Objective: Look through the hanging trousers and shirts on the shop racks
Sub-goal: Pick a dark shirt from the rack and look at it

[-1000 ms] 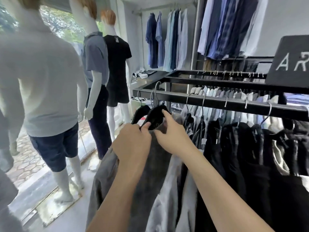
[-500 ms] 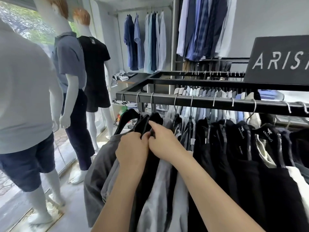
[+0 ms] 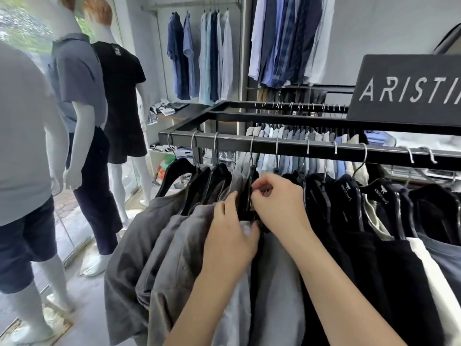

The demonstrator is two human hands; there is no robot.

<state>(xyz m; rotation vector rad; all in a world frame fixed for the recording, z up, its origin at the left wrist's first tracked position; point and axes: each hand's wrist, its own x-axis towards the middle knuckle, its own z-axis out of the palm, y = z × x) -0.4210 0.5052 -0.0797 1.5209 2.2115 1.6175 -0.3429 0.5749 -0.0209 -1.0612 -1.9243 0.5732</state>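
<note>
Landmark: black rack rail (image 3: 311, 149), long axis left to right across the view.

Left of the rail's near end: three mannequins (image 3: 79, 101) by the window, hard matte white limbs, dressed in polo shirts and shorts or trousers.

Under the rail's left part: grey garments (image 3: 159, 245), soft woven cloth, draped and bunched, on black hangers with wire hooks.

Left hand (image 3: 230, 236) below the rail, fingers fairly straight and together, pressed against the grey cloth; thumb lies over pale fabric. Holds nothing that I can see.

Right hand (image 3: 277, 198) just right of it, nearer the rail. Fingers curled, pinching the black hanger (image 3: 249, 186), whose flat body hangs edge-on, vertical, just left of the fingertips.

Judgement: next move is a slide of that hanger leftward along the rail; right hand is better placed.

Right of the hands: dark garments (image 3: 374, 245), smooth, densely packed. Behind the rail: hanging shirts (image 3: 207, 56), blue and white.
</note>
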